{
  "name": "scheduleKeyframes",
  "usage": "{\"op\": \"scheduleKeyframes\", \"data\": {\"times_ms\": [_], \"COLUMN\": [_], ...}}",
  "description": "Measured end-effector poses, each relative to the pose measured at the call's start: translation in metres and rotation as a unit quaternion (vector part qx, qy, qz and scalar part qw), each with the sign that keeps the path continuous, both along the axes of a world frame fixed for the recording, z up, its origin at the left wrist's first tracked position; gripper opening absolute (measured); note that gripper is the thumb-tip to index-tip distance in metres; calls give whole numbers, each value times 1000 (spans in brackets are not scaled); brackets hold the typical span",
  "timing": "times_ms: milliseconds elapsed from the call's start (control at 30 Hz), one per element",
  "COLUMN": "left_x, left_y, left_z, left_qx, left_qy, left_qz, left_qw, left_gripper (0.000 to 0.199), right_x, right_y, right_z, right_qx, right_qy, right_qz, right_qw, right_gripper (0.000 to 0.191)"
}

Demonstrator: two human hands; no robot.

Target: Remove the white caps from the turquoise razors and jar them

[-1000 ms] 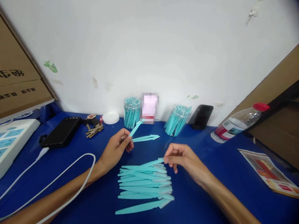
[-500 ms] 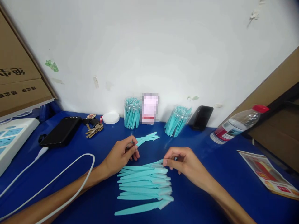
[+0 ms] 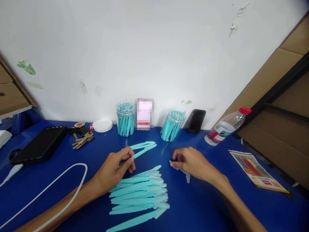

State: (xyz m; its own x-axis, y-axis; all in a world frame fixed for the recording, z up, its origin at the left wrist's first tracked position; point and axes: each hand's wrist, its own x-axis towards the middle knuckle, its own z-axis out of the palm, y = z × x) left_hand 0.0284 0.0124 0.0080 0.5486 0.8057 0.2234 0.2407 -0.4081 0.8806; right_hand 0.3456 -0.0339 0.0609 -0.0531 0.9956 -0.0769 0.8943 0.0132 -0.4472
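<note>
My left hand pinches a turquoise eyebrow razor by its handle, its blade end pointing right. Just behind it is another turquoise razor; whether the fingers also hold that one I cannot tell. Below lies a row of several eyebrow razors on the blue table, with clear covers over their right-hand ends. To the right of the row, my right hand has its fingers closed on a small clear plastic blade cover. Another clear piece shows beneath that hand.
Two clear jars packed with turquoise razors, a left jar and a tilted right jar, stand by the wall. A pixelated card, white lid, keys, power bank, white cable, phone, bottle and packet surround them.
The view has turned right. My right hand has moved off the far end of the row and now has a clear cover in its fingers. My left hand still grips its razor.
</note>
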Motion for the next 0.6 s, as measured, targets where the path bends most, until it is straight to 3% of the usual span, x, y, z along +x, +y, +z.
{"op": "scheduleKeyframes", "data": {"times_ms": [300,433,600], "left_x": [-1,1,2], "left_y": [-4,-5,-11], "left_z": [9,10,12], "left_qx": [46,61,72], "left_qy": [47,51,53], "left_qz": [59,63,53], "left_qw": [996,995,995], "left_gripper": [21,23,25], "right_x": [-24,-26,-32], "right_y": [1,4,5], "right_z": [-14,-21,-19], "right_qx": [34,63,36], "right_qy": [43,166,377], "right_qz": [5,-31,-68], "right_qw": [998,984,923], "right_gripper": [16,15,32]}}
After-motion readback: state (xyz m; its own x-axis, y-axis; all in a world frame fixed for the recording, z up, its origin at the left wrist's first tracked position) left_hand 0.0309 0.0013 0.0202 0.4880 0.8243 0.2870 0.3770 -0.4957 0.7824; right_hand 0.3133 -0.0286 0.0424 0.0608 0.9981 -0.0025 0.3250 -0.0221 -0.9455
